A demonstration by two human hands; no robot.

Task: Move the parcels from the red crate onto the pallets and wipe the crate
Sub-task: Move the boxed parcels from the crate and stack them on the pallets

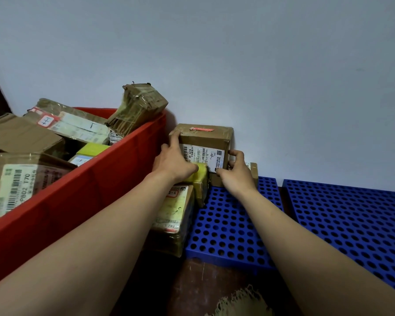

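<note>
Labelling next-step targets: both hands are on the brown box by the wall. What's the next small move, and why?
Probably settle the box squarely and let go. The left hand and right hand grip its sides, and it appears to sit over stacked parcels on the pallet, against the wall. The crate is far from empty.

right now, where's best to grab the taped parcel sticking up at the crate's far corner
Probably its raised upper end, from above and the near side. The taped parcel leans tilted over the red crate rim, top clear of the other parcels, and the wall is close behind. The left hand and right hand hold the labelled box.
</note>
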